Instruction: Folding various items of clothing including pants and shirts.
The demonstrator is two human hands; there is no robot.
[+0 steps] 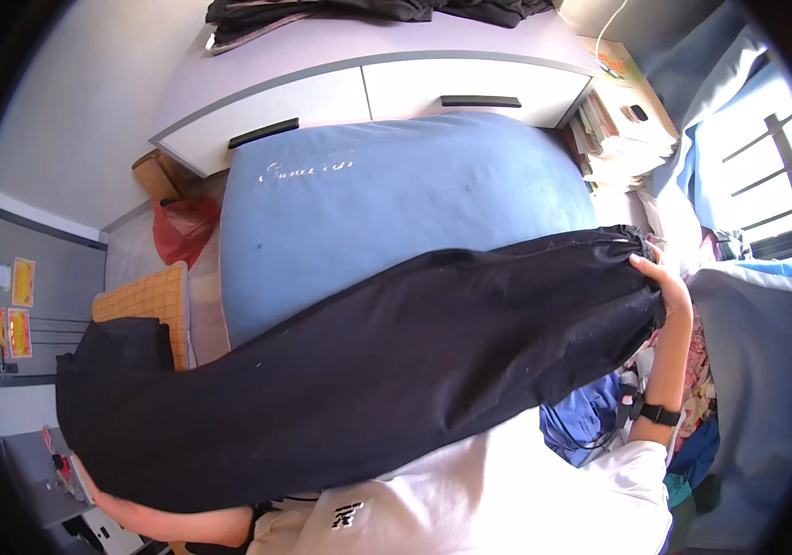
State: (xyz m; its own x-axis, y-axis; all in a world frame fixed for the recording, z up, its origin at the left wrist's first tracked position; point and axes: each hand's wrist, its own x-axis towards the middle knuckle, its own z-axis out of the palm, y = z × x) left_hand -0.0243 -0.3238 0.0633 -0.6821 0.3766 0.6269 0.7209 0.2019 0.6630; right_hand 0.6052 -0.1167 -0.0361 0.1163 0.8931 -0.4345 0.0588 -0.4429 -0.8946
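Note:
A pair of black trousers (368, 368), as far as its shape shows, stretches slantwise in front of my body. My right hand (663, 281) grips its gathered elastic end at the right, thumb on the outside and most fingers hidden by cloth. At the lower left, my left hand (84, 475) supports the other end from beneath; its fingers are covered by fabric. A folded-over flap of black cloth (115, 343) sticks up at that end. Below and behind the garment lies a blue-covered bed or mattress (403, 187) bearing white script.
A white cabinet (437, 76) with black handles borders the bed's far side, black clothes (368, 10) on top. Stacked books (607, 132) stand far right by a barred window (774, 166). Loose clothes (583, 416) lie right. Left are a red plastic bag (186, 225) and yellow checked pad (149, 298).

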